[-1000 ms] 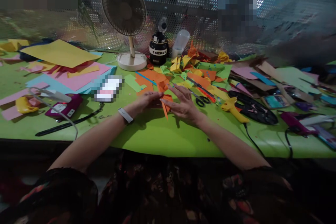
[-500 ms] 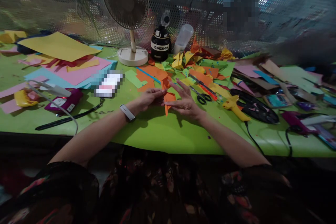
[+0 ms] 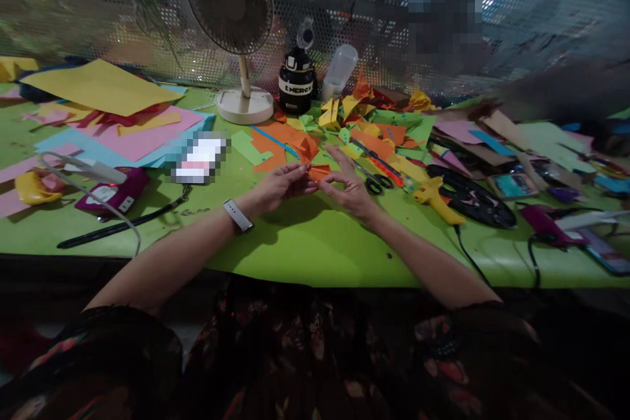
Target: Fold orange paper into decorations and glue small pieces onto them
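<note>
My left hand (image 3: 281, 185) and my right hand (image 3: 346, 188) meet over the green table (image 3: 305, 249), both pinching a small folded piece of orange paper (image 3: 319, 172) between their fingertips. The paper lies almost flat between the hands, close to the table. My left wrist wears a watch with a pale strap (image 3: 237, 216). Just behind the hands lies more orange paper (image 3: 283, 140) among several coloured scraps.
A desk fan (image 3: 231, 26), a black bottle (image 3: 296, 83) and a clear container (image 3: 338, 72) stand at the back. Scissors (image 3: 375, 178) and a yellow glue gun (image 3: 436, 199) lie right of my hands. Sheets of yellow, pink and blue paper (image 3: 113, 111) are stacked left.
The orange paper, which pointed down toward me, has been folded or turned flat between my fingertips. Both hands have drawn closer together.
</note>
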### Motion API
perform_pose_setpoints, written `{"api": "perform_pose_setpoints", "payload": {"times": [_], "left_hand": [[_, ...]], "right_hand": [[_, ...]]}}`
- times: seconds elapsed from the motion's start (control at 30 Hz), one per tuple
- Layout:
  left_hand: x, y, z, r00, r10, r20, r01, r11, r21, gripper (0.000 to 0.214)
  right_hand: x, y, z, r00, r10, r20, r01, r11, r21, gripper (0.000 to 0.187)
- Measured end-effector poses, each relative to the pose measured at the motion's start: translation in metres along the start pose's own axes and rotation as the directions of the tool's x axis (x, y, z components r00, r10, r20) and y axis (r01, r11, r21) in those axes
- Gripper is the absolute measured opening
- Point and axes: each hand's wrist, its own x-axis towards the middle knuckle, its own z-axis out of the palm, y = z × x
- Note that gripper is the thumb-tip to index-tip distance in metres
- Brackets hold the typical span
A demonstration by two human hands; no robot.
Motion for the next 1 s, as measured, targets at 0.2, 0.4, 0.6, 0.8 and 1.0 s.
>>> {"api": "perform_pose_setpoints", "payload": {"times": [0.2,0.4,0.6,0.8,1.0], "left_hand": [[-0.0043,-0.0072,0.0073,0.998,0.055,-0.013,-0.056,0.998,-0.007,0.007],[-0.0064,-0.0073,0.0092,0.999,0.05,-0.011,-0.05,0.999,0.001,0.009],[-0.0053,-0.0094,0.0076,0.999,0.05,-0.022,-0.05,0.999,0.015,0.011],[-0.0052,-0.011,0.0024,0.989,0.095,0.109,-0.103,0.992,0.074,0.015],[-0.0058,-0.0114,0.0012,0.992,0.093,0.088,-0.105,0.984,0.142,0.013]], "right_hand": [[0.0017,-0.0018,-0.0005,1.0,-0.006,-0.017,0.006,1.0,-0.01,0.015],[0.0023,-0.0061,-0.0018,1.0,-0.014,-0.017,0.014,1.0,0.014,0.015],[0.0044,-0.0016,-0.0002,1.0,0.006,-0.017,-0.005,1.0,0.023,0.013],[0.0032,0.0005,0.0007,1.0,0.013,-0.021,-0.012,0.998,0.065,0.015],[0.0024,-0.0024,-0.0007,0.998,0.058,0.019,-0.059,0.996,0.07,0.016]]}}
